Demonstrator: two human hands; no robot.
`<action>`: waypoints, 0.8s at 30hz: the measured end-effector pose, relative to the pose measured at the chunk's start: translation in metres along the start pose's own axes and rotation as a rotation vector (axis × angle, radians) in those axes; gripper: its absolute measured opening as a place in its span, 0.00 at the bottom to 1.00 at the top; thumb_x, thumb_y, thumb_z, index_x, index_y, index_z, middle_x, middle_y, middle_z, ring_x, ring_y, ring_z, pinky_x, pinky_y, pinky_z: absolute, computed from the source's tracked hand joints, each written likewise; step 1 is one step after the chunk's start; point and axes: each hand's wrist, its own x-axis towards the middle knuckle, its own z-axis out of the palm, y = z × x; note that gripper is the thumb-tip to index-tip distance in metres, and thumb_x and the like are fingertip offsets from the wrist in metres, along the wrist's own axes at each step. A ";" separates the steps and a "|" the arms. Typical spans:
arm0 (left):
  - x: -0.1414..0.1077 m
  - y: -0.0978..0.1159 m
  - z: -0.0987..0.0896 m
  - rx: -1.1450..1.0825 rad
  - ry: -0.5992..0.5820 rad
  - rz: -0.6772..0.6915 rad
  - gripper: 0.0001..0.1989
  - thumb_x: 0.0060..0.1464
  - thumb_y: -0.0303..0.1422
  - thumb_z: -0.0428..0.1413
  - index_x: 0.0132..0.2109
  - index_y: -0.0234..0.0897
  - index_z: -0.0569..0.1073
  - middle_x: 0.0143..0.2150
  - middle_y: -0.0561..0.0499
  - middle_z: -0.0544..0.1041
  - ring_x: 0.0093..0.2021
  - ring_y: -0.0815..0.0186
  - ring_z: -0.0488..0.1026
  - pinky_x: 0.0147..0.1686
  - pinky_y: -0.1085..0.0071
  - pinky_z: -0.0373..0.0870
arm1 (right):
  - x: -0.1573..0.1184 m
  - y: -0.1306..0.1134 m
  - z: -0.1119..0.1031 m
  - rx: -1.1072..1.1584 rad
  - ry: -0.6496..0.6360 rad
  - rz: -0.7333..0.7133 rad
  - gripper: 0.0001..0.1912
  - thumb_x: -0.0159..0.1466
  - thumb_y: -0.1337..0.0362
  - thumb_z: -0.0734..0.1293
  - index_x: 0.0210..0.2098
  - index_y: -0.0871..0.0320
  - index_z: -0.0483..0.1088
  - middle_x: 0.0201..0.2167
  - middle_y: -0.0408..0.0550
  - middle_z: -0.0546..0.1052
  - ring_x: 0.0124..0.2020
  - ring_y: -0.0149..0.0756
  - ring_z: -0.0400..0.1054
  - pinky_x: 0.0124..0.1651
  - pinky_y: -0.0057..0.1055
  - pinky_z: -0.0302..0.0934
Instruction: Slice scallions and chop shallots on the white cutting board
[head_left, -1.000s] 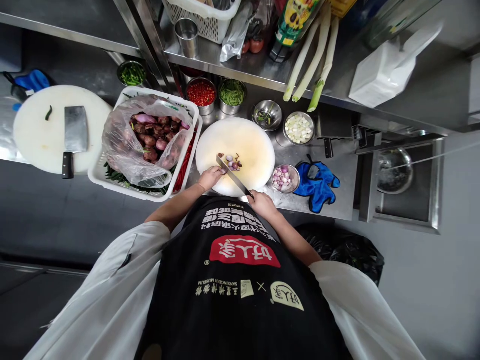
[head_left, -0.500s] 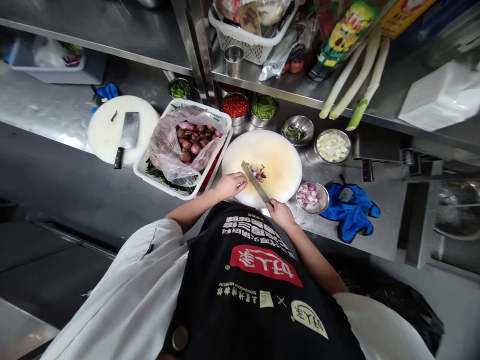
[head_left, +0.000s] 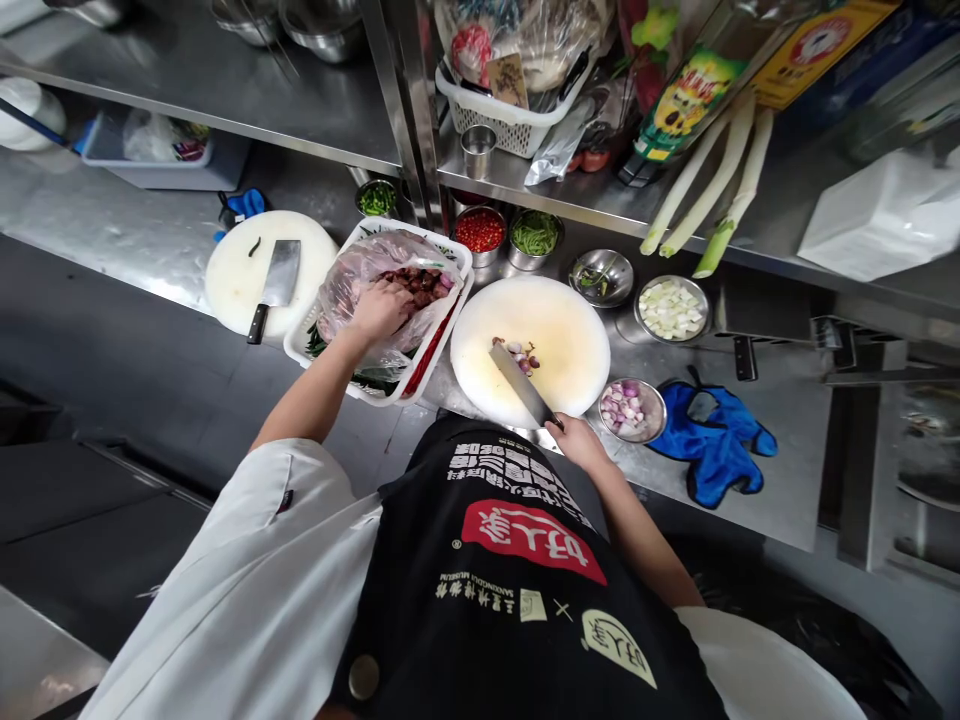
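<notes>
Left hand (head_left: 383, 309) moved onto one crinkled plastic bag (head_left: 343, 283), grip unclear | right hand (head_left: 579, 440): grip pinching one metal knife (head_left: 520, 382)

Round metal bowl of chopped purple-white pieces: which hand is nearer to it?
Right. The right hand, gripping a steel-bladed knife, is close beside the bowl; the left hand is farther, beyond the round white cutting board, at the clear plastic bag.

- right part of round board (head_left: 571, 345) open
- knife (head_left: 521, 384) slants across near left
- shallot bowl (head_left: 649, 428) tight on right
- white basket (head_left: 464, 262) crowds left
- left hand (head_left: 381, 308) partly blocks bag (head_left: 337, 293) mouth
- steel shelf (head_left: 540, 205) overhangs back
</notes>
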 end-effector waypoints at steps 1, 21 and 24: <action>-0.001 0.007 -0.011 0.013 -0.020 0.006 0.12 0.59 0.36 0.61 0.47 0.37 0.83 0.47 0.42 0.81 0.54 0.50 0.77 0.63 0.50 0.71 | 0.002 0.001 0.002 0.011 0.016 0.021 0.16 0.76 0.58 0.62 0.50 0.58 0.79 0.40 0.54 0.85 0.42 0.44 0.77 0.42 0.31 0.59; -0.072 0.150 0.187 -0.302 -0.443 0.090 0.12 0.71 0.33 0.57 0.57 0.38 0.81 0.61 0.40 0.73 0.56 0.57 0.78 0.58 0.62 0.76 | -0.016 -0.039 -0.001 -0.020 0.034 0.093 0.24 0.76 0.61 0.61 0.69 0.56 0.69 0.52 0.58 0.85 0.52 0.50 0.79 0.52 0.34 0.65; -0.071 0.145 0.195 -0.309 -0.440 0.127 0.11 0.71 0.32 0.57 0.55 0.38 0.81 0.58 0.41 0.76 0.57 0.56 0.76 0.62 0.60 0.75 | -0.022 -0.044 -0.003 -0.010 0.035 0.089 0.24 0.76 0.60 0.61 0.69 0.54 0.69 0.50 0.56 0.85 0.51 0.49 0.79 0.52 0.34 0.65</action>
